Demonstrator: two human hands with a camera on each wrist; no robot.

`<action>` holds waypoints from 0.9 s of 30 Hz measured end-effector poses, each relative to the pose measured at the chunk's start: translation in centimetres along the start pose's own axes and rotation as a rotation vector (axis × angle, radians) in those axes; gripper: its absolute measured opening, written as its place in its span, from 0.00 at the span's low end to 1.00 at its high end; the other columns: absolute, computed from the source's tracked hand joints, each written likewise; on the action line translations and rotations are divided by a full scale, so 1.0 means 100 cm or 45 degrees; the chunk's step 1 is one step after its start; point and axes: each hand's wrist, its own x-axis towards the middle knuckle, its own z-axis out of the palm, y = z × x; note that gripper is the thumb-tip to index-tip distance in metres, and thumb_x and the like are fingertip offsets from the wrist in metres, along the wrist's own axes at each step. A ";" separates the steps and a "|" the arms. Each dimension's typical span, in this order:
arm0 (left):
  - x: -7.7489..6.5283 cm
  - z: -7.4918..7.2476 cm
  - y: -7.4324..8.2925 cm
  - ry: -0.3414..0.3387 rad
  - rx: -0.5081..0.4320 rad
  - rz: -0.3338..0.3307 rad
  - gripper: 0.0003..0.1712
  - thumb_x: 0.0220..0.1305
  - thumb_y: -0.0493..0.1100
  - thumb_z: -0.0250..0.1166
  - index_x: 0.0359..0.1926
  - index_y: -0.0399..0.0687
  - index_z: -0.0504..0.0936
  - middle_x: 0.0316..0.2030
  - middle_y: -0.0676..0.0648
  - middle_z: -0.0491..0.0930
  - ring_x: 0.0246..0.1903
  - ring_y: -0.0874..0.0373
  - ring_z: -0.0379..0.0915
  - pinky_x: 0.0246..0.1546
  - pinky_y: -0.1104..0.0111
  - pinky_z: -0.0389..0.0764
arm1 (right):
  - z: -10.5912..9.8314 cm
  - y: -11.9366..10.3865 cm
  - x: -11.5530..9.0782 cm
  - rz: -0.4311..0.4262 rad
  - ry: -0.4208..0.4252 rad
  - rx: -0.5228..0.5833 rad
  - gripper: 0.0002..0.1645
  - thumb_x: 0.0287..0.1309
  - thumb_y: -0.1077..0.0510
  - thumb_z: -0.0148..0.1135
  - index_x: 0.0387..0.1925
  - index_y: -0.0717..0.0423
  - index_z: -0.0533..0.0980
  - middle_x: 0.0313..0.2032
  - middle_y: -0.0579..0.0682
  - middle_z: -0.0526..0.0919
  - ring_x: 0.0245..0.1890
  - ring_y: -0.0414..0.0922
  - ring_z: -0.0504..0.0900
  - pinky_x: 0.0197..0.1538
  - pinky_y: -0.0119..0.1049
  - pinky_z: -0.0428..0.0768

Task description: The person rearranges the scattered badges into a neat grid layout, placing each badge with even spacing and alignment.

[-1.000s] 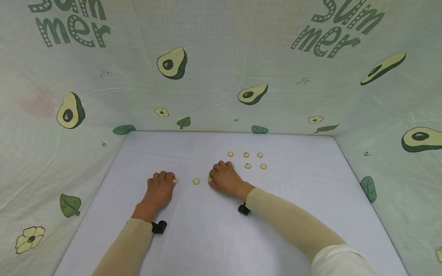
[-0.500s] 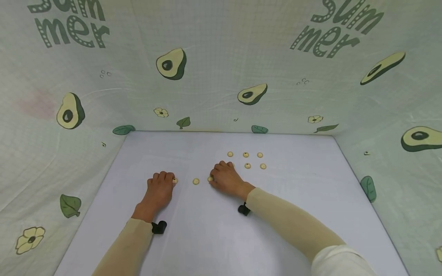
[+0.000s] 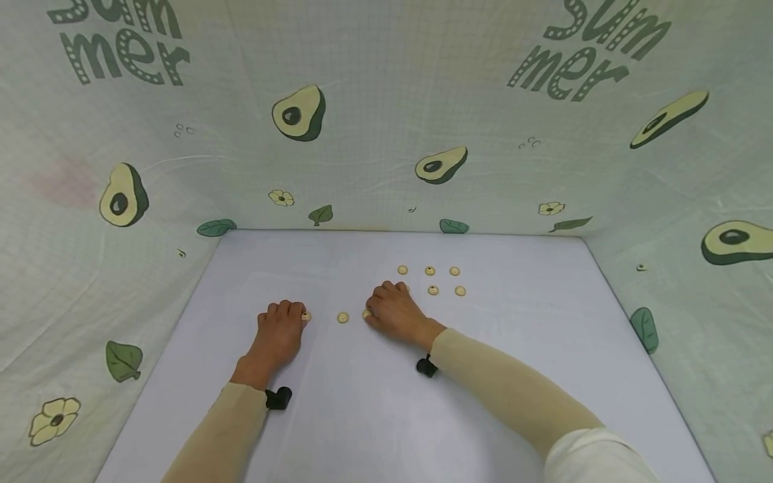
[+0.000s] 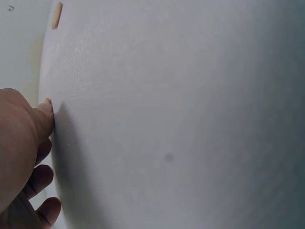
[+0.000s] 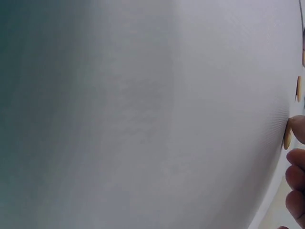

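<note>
My left hand (image 3: 280, 332) rests on the white table with thumb and fingertips pinching a pale wooden button (image 3: 306, 316). In the left wrist view only a sliver of that button (image 4: 48, 100) shows past the thumb. To the right, my right hand (image 3: 395, 314) pinches another button (image 3: 366, 313) flat on the table, its thumb at the edge; the right wrist view shows this button (image 5: 287, 136) beside the thumb. Between the two hands lies a single button (image 3: 343, 317). The three form a roughly straight row.
Behind my right hand are two short rows of buttons, including a back-row button (image 3: 430, 271) and a front-row button (image 3: 460, 291). One front-row button is mostly hidden by the right hand. Avocado-print cloth (image 3: 374, 114) walls the table (image 3: 513, 295) at the back and sides.
The right hand's button has shifted very slightly to the left. Both hands otherwise stay where they were, and the remaining buttons lie unmoved.
</note>
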 end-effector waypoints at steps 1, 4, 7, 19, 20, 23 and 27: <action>0.000 0.000 0.000 0.001 0.000 0.001 0.11 0.78 0.41 0.62 0.52 0.38 0.76 0.46 0.37 0.77 0.44 0.41 0.69 0.44 0.46 0.70 | 0.000 0.000 0.000 -0.005 0.004 -0.003 0.13 0.74 0.46 0.65 0.46 0.48 0.86 0.46 0.45 0.85 0.46 0.45 0.74 0.54 0.45 0.69; 0.000 -0.001 0.002 -0.002 0.000 -0.001 0.11 0.79 0.41 0.62 0.52 0.38 0.76 0.46 0.37 0.77 0.45 0.40 0.69 0.45 0.45 0.71 | 0.000 0.000 -0.001 -0.020 0.011 -0.011 0.12 0.73 0.46 0.66 0.45 0.48 0.87 0.45 0.44 0.86 0.47 0.45 0.75 0.53 0.45 0.69; 0.000 0.000 0.002 -0.003 0.004 -0.003 0.11 0.79 0.42 0.62 0.53 0.37 0.76 0.47 0.36 0.77 0.46 0.39 0.69 0.46 0.44 0.71 | 0.001 0.001 -0.001 -0.034 0.016 -0.035 0.12 0.72 0.45 0.67 0.43 0.47 0.88 0.44 0.43 0.86 0.47 0.44 0.76 0.53 0.44 0.69; -0.001 0.001 0.002 -0.008 0.010 0.004 0.12 0.79 0.42 0.62 0.52 0.37 0.76 0.46 0.36 0.77 0.45 0.40 0.68 0.46 0.44 0.71 | 0.002 -0.001 -0.001 -0.152 0.164 -0.340 0.13 0.62 0.46 0.62 0.30 0.50 0.75 0.34 0.46 0.78 0.40 0.47 0.71 0.50 0.45 0.67; -0.001 0.001 0.001 -0.009 0.011 0.003 0.12 0.79 0.42 0.62 0.52 0.37 0.76 0.46 0.36 0.76 0.46 0.40 0.68 0.46 0.44 0.71 | 0.001 0.000 -0.001 -0.153 0.170 -0.370 0.14 0.63 0.46 0.61 0.29 0.50 0.74 0.33 0.46 0.77 0.40 0.47 0.71 0.50 0.45 0.67; 0.000 0.002 0.000 -0.013 0.010 0.002 0.11 0.78 0.42 0.62 0.52 0.38 0.76 0.46 0.36 0.76 0.46 0.40 0.68 0.46 0.44 0.71 | -0.002 0.002 -0.004 -0.147 0.189 -0.420 0.14 0.62 0.46 0.59 0.28 0.51 0.72 0.32 0.47 0.76 0.40 0.48 0.71 0.50 0.46 0.68; 0.001 0.003 -0.002 -0.018 0.002 0.003 0.11 0.79 0.42 0.62 0.52 0.38 0.76 0.46 0.37 0.76 0.46 0.40 0.68 0.46 0.44 0.70 | -0.004 0.008 -0.008 -0.124 0.190 -0.428 0.13 0.61 0.48 0.57 0.27 0.52 0.72 0.31 0.48 0.75 0.39 0.49 0.70 0.51 0.47 0.68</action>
